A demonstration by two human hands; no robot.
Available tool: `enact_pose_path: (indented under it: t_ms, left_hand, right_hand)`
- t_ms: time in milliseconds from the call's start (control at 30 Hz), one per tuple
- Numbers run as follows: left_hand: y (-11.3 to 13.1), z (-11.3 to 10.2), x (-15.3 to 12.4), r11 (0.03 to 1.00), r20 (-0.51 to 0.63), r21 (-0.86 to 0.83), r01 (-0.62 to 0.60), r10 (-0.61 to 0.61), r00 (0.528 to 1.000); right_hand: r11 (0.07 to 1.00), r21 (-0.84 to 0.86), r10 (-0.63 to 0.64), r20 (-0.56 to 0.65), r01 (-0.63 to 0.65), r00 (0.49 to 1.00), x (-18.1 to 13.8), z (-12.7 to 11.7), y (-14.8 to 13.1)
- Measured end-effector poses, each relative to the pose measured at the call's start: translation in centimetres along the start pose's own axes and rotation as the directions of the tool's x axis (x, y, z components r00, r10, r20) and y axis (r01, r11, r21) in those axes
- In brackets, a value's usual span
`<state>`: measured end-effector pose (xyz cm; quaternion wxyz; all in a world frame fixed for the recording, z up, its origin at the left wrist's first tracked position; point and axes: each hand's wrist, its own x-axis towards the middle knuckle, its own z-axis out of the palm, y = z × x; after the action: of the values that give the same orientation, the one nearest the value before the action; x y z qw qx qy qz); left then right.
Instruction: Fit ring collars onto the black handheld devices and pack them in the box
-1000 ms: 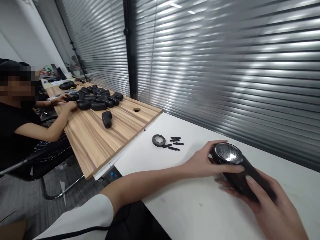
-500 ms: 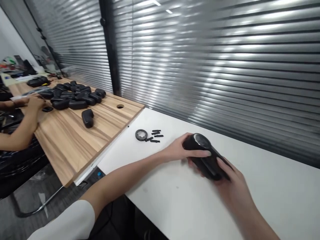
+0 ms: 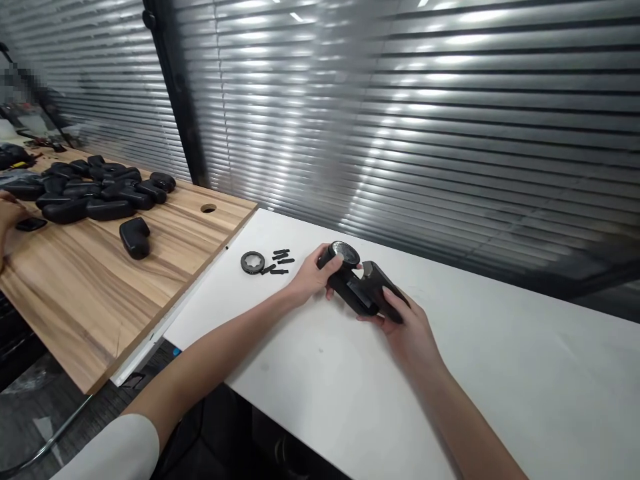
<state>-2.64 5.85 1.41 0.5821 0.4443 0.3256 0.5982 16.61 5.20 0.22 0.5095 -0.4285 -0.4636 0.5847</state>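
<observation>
My left hand (image 3: 313,277) is closed round the head end of a black fabric shaver (image 3: 350,293), its thumb beside the round perforated metal face. My right hand (image 3: 407,327) grips a long black casing piece (image 3: 387,283), thumb on top. This piece stands tilted away from the shaver's handle at its upper end; lower down the two are close, and I cannot tell if they touch. Both are held above the white table (image 3: 320,387). To the left of my left hand lie a dark ring (image 3: 253,263) with a notched opening and several small black strips (image 3: 283,261).
A wooden table (image 3: 165,260) adjoins at the left. On it lie a heap of black shaver-shaped casings (image 3: 110,210) and a single one (image 3: 135,238) nearer me. A co-worker's hand (image 3: 10,210) shows at the far left edge. Slatted blinds (image 3: 400,133) stand behind the tables.
The casing piece has come apart from the shaver's handle at its upper end, opening a gap. The metal face now shows its holes clearly. My view has turned a little to the right.
</observation>
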Motion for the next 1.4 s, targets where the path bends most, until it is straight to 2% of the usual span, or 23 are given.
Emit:
enact_pose_path:
  t_ms: [267,467,667,800,933,1100,1267,1400]
  left_hand:
    - [-0.2,-0.5,0.4,0.999,-0.12,-0.038,0.008,-0.012,0.993]
    - [-0.2,-0.8,0.4,0.999,-0.201,-0.049,0.008,-0.018,0.98]
    - [-0.1,-0.8,0.1,1.0,-0.17,0.0,0.007,-0.006,0.985]
    - [-0.3,-0.9,0.1,1.0,-0.157,0.027,-0.003,0.007,0.988]
    - [-0.3,-0.7,0.0,0.998,-0.156,0.066,-0.007,0.017,0.988]
    - [-0.4,-0.6,0.1,0.995,-0.185,0.101,-0.009,0.028,0.982]
    - [-0.1,-0.5,0.3,1.0,-0.19,0.023,0.004,0.0,0.982]
    - [0.1,-0.4,0.3,1.0,-0.19,0.024,0.019,-0.014,0.982]
  right_hand:
    - [0.994,-0.027,-0.107,-0.06,0.106,0.992,0.1,-0.3,0.2]
    - [0.981,-0.089,-0.173,-0.021,0.171,0.985,0.1,-0.8,0.0]
    - [0.924,-0.264,-0.247,0.137,0.276,0.959,-0.4,-0.8,0.4]
    - [0.799,-0.418,-0.341,0.277,0.432,0.898,-0.5,-0.7,1.1]
    - [0.71,-0.466,-0.396,0.355,0.528,0.847,-0.7,-0.6,1.3]
    - [0.697,-0.491,-0.41,0.326,0.523,0.852,-0.8,-0.7,1.3]
    - [0.696,-0.486,-0.434,0.302,0.529,0.849,-0.4,-0.9,1.6]
    - [0.684,-0.492,-0.454,0.291,0.538,0.842,-0.3,-0.8,1.6]
